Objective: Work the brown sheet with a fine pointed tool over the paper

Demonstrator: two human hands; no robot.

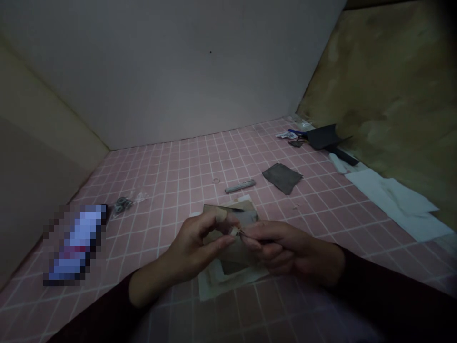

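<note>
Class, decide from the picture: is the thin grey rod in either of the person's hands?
No, the grey rod lies on the pink checked surface, beyond the left hand and right hand.

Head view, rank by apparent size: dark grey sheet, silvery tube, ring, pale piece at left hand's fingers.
1. Dark grey sheet
2. Silvery tube
Ring and pale piece: smallest, unranked; they look alike, and the piece is nearer and partly covered.
</note>
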